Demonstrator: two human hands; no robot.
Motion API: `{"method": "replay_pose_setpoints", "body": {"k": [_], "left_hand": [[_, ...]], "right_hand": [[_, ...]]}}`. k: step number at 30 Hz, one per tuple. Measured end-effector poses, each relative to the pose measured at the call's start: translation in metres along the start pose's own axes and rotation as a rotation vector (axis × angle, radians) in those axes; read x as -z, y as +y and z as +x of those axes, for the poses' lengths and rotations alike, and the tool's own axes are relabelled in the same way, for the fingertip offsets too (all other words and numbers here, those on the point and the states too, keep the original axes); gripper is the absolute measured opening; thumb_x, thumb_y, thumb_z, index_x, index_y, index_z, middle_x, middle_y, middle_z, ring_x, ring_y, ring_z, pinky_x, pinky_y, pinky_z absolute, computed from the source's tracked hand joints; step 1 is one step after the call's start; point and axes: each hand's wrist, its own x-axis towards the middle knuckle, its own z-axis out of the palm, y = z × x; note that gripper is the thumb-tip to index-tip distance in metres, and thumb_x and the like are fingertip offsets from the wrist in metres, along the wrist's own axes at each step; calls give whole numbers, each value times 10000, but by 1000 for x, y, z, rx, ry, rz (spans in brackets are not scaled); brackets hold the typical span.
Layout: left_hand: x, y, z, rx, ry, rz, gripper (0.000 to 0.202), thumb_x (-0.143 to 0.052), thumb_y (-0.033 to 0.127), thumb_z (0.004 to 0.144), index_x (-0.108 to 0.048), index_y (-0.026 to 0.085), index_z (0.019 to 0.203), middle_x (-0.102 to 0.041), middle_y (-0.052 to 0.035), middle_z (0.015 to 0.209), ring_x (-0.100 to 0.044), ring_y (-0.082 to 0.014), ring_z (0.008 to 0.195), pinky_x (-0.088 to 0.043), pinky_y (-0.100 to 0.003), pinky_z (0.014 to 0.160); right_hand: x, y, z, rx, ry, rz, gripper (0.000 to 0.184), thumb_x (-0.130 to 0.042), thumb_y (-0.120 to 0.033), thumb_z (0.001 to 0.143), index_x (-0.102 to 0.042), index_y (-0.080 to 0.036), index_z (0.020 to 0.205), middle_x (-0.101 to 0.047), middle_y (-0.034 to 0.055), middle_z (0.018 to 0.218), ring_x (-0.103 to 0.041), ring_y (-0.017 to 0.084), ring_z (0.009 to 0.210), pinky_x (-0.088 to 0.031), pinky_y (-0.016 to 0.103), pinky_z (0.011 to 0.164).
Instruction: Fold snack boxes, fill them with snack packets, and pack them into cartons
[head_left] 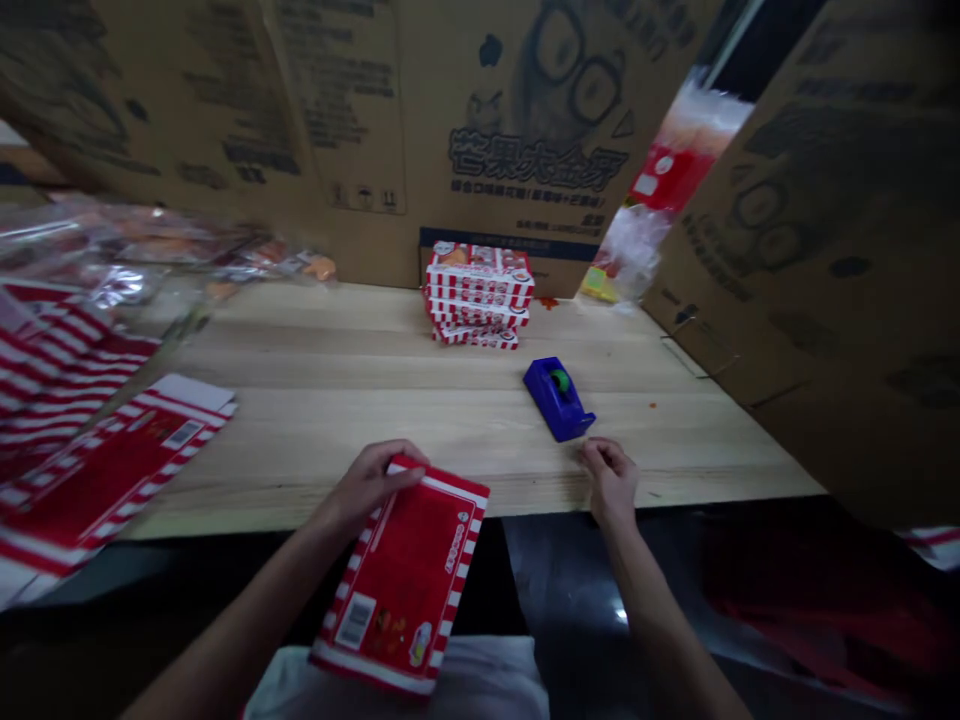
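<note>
My left hand grips the upper edge of a flat red-and-white striped carton blank, which hangs over the front of the table and shows a barcode panel near its lower end. My right hand rests empty on the wooden table with its fingers curled, just to the lower right of a blue tape dispenser. The dispenser lies at an angle and holds a green core. Farther back stands a stack of red-and-white striped boxes.
More striped carton blanks lie in a pile over the table's left side. Clear plastic bags of packaged goods lie behind them. Printed corrugated cardboard sheets stand along the back and right of the table.
</note>
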Motion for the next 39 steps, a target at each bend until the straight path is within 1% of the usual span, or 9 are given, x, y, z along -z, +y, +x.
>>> {"method": "replay_pose_setpoints", "body": {"k": [2, 6, 8, 15, 25, 30, 33, 36, 39], "left_hand": [[6, 5, 11, 57, -145, 63, 248, -732, 352, 671, -648, 151, 791, -630, 7, 652, -556, -136, 561, -415, -215, 527], [1, 6, 24, 70, -278, 225, 193, -712, 302, 631, -634, 144, 712, -587, 30, 592, -511, -116, 545, -369, -202, 508], [-4, 4, 25, 57, -287, 243, 170, -703, 277, 612, -633, 143, 691, -574, 38, 584, -488, -105, 540, -357, -200, 506], [-1, 2, 15, 42, -277, 203, 163, -691, 255, 606, -645, 145, 717, -617, 26, 643, -521, -114, 591, -401, -214, 563], [0, 31, -9, 34, -375, 83, 192, -745, 287, 653, -683, 150, 773, -671, 2, 722, -555, -111, 634, -414, -213, 595], [8, 50, -21, -14, -368, 88, 221, -750, 327, 690, -681, 148, 800, -653, 6, 695, -534, -99, 591, -401, -204, 557], [27, 87, -38, -171, -243, 265, 208, -692, 360, 784, -663, 166, 852, -658, -9, 775, -585, -130, 670, -441, -225, 597], [37, 121, -57, -485, -11, 571, 120, -599, 305, 877, -646, 205, 924, -666, -24, 940, -628, -172, 868, -486, -266, 756], [23, 114, -62, -745, 203, 884, 182, -483, 178, 919, -623, 219, 1027, -647, -51, 1024, -617, -187, 962, -495, -292, 828]], "right_hand": [[-15, -23, -17, -34, -241, 18, 288, -706, -437, 724, -636, -170, 642, -592, 38, 783, -550, 170, 750, -473, 322, 721], [-60, -70, -49, -19, -998, 10, 291, -708, -399, 778, -628, -165, 624, -590, 23, 778, -553, 145, 736, -432, 271, 686], [-79, -82, -59, 54, -1158, -51, 305, -703, -393, 788, -602, -165, 614, -564, 6, 739, -532, 129, 690, -414, 254, 648], [-99, -81, -73, 239, -1050, -435, 285, -810, -310, 684, -580, -158, 610, -572, -15, 653, -502, 112, 603, -338, 240, 573], [-100, -86, -71, -624, -1358, 260, 466, -876, -441, 533, -605, -141, 764, -610, -51, 624, -518, 73, 497, -381, 179, 468], [-107, -80, -84, -839, -1305, 611, 412, -876, -392, 575, -663, -122, 803, -644, -24, 636, -570, 81, 518, -434, 185, 523], [-113, -68, -82, -796, -1085, 731, 318, -838, -356, 662, -667, -130, 805, -677, 1, 680, -601, 93, 552, -463, 197, 558], [-115, -54, -73, -816, -886, 810, 245, -764, -361, 766, -662, -141, 802, -689, 8, 691, -623, 103, 568, -492, 216, 583], [-113, -47, -67, -930, -872, 812, 310, -670, -442, 847, -665, -132, 851, -724, 47, 754, -684, 139, 652, -535, 266, 661]]}}
